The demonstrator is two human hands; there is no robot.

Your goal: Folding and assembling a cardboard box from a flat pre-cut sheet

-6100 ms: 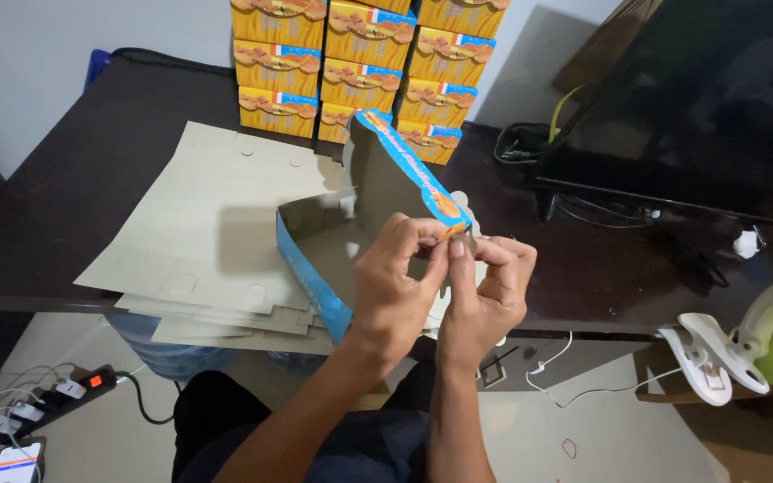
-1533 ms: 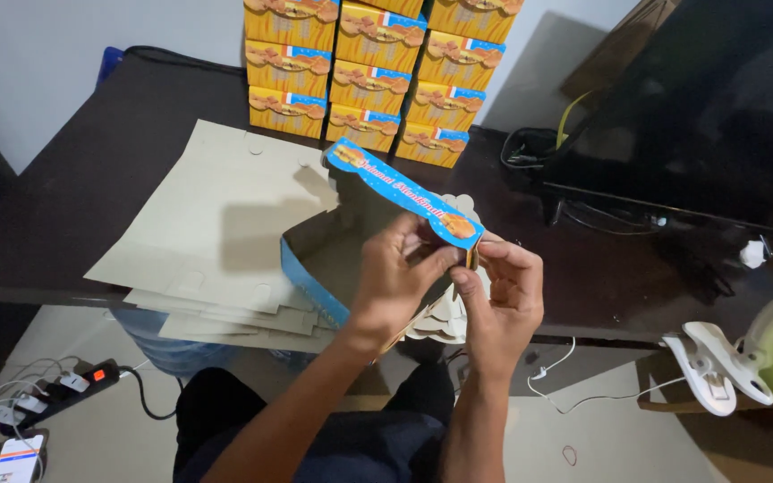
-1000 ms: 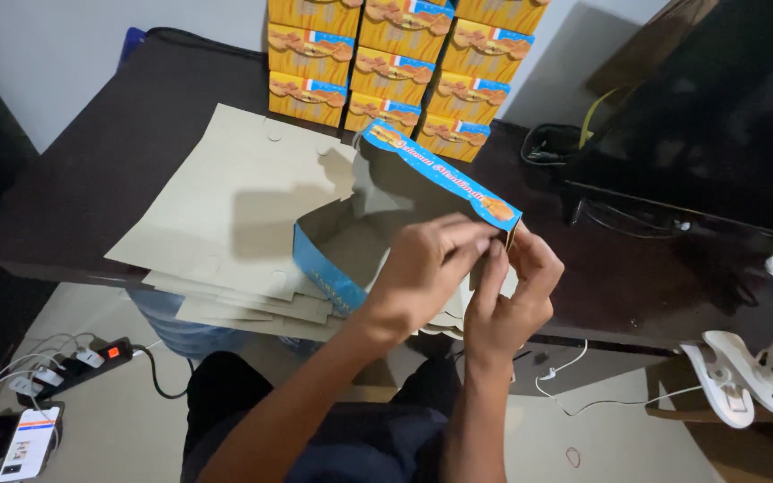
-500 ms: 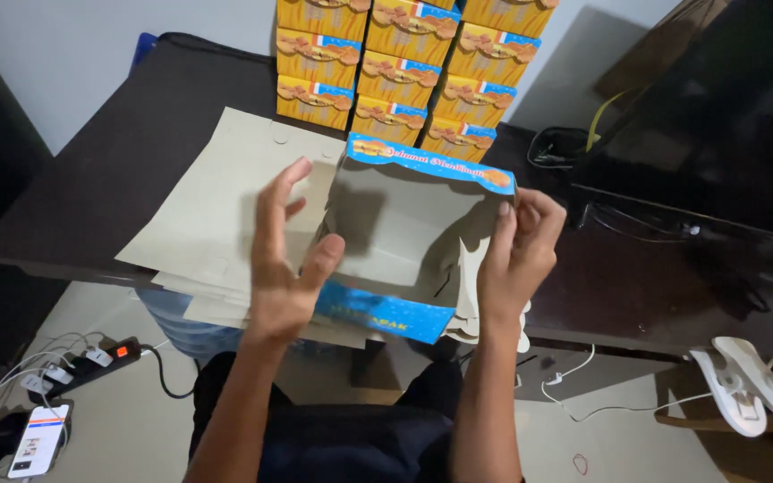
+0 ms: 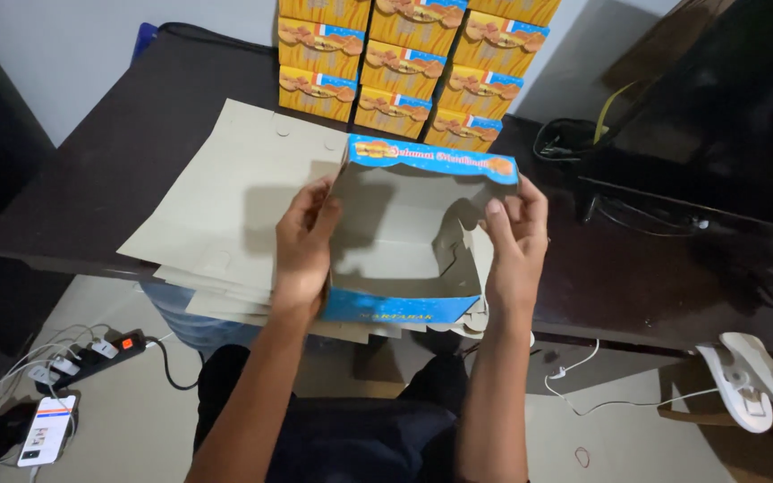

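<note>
I hold a half-folded cardboard box [image 5: 404,241] over the front edge of a dark table [image 5: 118,170]. The box is grey inside with blue printed edges, and its open side faces me. My left hand [image 5: 304,241] grips its left wall, fingers inside. My right hand [image 5: 513,240] grips the right wall near a folded flap. Under and to the left of the box lies a stack of flat grey cardboard blanks [image 5: 225,215].
Several finished orange-and-blue boxes [image 5: 404,63] are stacked at the table's back edge. A dark screen [image 5: 726,116] and cables stand at the right. On the floor are a power strip [image 5: 91,353], a phone [image 5: 42,431] and a white fan base [image 5: 753,394].
Earlier both hands pinched one corner of the box held edge-on. The box has since been turned open side up, and my hands have spread to its left and right walls.
</note>
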